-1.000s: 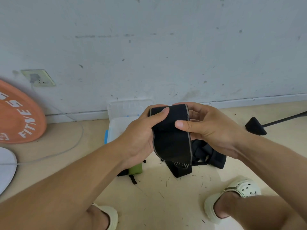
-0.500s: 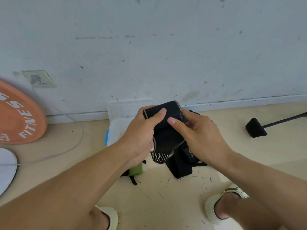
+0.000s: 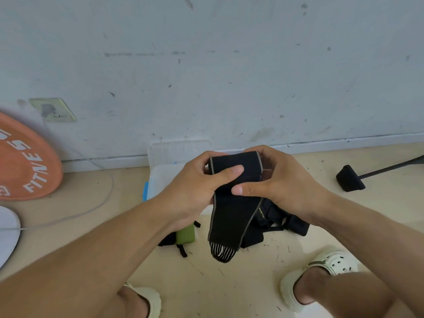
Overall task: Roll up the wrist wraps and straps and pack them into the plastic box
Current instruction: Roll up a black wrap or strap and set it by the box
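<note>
Head view: plastic box (image 3: 160, 177) behind both hands' gripped wrist wrap (image 3: 231, 216).

orange plate (image 3: 25, 161) (leaning), wall socket (image 3: 54, 110)

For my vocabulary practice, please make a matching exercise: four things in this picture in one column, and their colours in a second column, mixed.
Things:
1. wrist wrap held by both hands
2. weight plate leaning on the wall
3. rolled strap on the floor
4. box clip

Colours:
A. green
B. blue
C. black with grey edges
D. orange

Pairs: 1-C, 2-D, 3-A, 4-B
</note>
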`<state>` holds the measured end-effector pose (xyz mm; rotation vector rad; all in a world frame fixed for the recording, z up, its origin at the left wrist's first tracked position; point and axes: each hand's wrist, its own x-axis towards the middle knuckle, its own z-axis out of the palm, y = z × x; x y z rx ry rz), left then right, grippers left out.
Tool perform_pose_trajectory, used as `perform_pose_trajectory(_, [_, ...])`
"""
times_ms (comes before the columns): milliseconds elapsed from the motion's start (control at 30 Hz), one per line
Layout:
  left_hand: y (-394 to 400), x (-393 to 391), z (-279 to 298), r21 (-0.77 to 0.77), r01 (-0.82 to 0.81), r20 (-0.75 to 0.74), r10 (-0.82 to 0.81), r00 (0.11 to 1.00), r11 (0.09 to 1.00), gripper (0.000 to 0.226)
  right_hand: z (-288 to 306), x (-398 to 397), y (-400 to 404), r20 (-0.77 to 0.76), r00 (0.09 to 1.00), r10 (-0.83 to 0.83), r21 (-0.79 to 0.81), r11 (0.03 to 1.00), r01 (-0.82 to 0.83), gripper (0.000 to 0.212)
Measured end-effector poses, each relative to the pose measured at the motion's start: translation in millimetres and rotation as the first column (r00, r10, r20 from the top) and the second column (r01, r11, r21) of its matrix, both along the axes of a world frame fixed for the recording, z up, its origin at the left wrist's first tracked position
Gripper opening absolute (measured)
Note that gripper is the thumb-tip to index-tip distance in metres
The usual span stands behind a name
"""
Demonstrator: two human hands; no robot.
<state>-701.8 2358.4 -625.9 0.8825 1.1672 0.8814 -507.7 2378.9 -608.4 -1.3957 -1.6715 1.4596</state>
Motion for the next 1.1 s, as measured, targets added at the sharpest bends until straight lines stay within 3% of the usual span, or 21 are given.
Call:
perform_pose_trajectory(167, [-3.6, 3.2, -2.5, 0.017, 0.056, -0.065, -0.055, 0.996, 0.998, 0.032, -2.5, -0.4, -2.7, 0.016, 1.0, -0.01, 0.031, 0.999, 0.01, 0.05])
perform_pose_trajectory(300, [-4.3, 5.0, 0.4, 0.004, 0.058, -0.091, -0.058, 0.994, 0.998, 0.048, -3.8, -4.3, -4.2, 0.023, 0.998, -0.058, 0.06, 0.997, 0.056, 0.046])
perform_pose_trajectory(633, [-4.3, 7.9, 9.6, -0.174, -0.013, 0.093, 0.03, 0.995, 0.985, 0.045, -1.5, -6.4, 1.6, -0.001, 0.998, -0.067, 0.139, 0.988, 0.066, 0.046])
perform_pose_trajectory(800, [-0.7, 0.6, 9.3, -0.156, -0.093, 0.117, 0.112, 0.987, 0.983, 0.028, 3.0, -3.8, 2.0, -0.14, 0.989, -0.052, -0.041, 0.998, 0.046, 0.043])
perform_pose_trajectory(933, [2.0, -3.1, 9.1, -0.096, -0.098, 0.13, 0.11, 0.985, 0.991, 0.036, 3.0, -3.4, 4.7, -0.24, 0.966, -0.096, -0.175, 0.983, 0.054, 0.057])
perform_pose_trajectory(1100, [3.8, -7.1, 5.5, -0.039, -0.064, 0.078, 0.067, 0.995, 0.997, 0.051, 0.3, -0.8, 8.4, -0.301, 0.951, -0.077, -0.286, 0.958, -0.013, 0.05])
